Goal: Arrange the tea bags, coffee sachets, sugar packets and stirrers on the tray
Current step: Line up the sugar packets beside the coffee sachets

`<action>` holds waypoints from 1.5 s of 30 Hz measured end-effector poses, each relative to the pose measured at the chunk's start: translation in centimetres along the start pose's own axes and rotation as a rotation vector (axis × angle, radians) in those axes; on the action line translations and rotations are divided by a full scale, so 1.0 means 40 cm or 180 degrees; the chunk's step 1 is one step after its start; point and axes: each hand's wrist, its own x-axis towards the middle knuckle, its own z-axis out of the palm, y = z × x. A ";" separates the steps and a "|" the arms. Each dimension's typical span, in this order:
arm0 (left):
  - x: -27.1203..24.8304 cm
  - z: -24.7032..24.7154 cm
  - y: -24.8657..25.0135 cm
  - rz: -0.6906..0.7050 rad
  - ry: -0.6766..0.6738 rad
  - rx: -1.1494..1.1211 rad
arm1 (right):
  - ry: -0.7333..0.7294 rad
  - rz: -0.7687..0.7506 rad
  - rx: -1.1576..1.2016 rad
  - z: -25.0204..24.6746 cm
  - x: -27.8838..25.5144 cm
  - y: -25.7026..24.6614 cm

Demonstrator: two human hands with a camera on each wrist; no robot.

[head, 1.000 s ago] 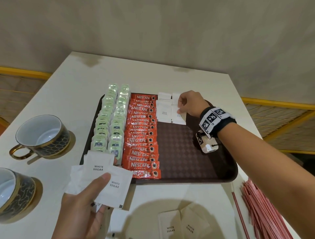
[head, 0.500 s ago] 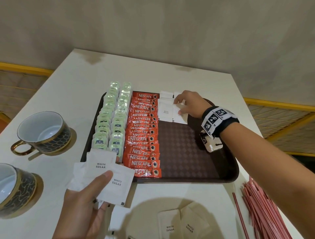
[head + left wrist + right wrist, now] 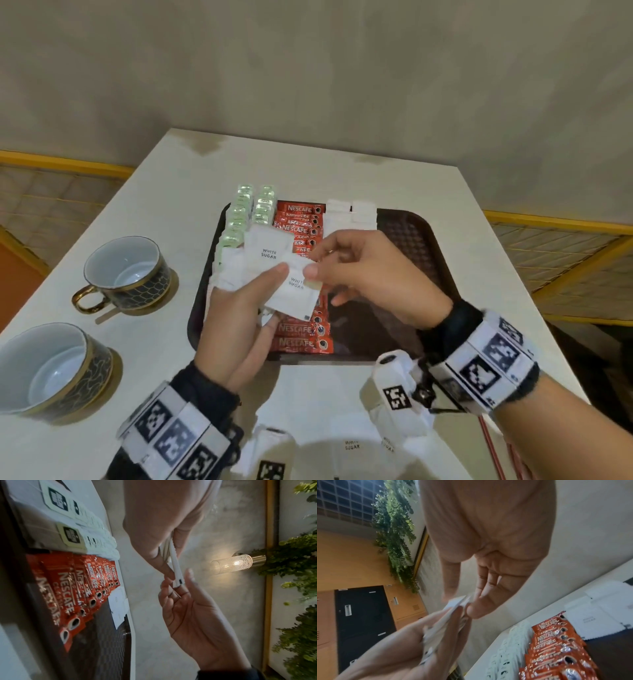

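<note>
Over your white table (image 3: 342, 178), your left hand (image 3: 236, 318) grips a fan of sugar packets (image 3: 270, 257), and your right hand (image 3: 373, 277) pinches the front packet (image 3: 294, 291) between thumb and forefinger. Below them the brown tray (image 3: 418, 240) holds two rows of green tea bags (image 3: 253, 209), a red column of coffee sachets (image 3: 301, 219) and, seemingly, two short stacks of white sugar (image 3: 349, 212). Two empty cups (image 3: 126, 270) stand left.

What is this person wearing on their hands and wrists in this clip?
Both hands, left hand and right hand, are bare. Each wrist carries a black band wrapped with white panels printed with black square marker codes. A small white camera block, also marker-tagged, hangs under the right wrist.
</note>
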 end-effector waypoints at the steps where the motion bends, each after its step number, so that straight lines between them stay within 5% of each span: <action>1: 0.001 0.004 0.002 -0.0069 -0.0081 -0.0016 | 0.0046 0.0038 0.0086 0.011 -0.010 0.005; 12: 0.016 0.009 0.001 -0.0434 -0.0249 -0.0391 | 0.0850 -0.0256 0.0167 -0.077 -0.076 -0.015; 27: 0.050 0.032 -0.027 -0.0492 -0.0335 -0.0266 | 0.0989 -0.0106 0.1033 -0.058 0.020 0.021; 32: 0.075 -0.014 -0.018 -0.0308 -0.0066 -0.0176 | 0.1618 -0.0024 0.0332 -0.175 0.102 0.081; 38: 0.071 -0.062 -0.014 -0.0265 -0.0028 -0.0011 | 0.1219 0.0414 -0.0589 -0.190 0.230 0.168; 45: 0.078 -0.083 -0.002 -0.0242 -0.0032 -0.0047 | 0.1302 0.0525 -0.1094 -0.182 0.310 0.208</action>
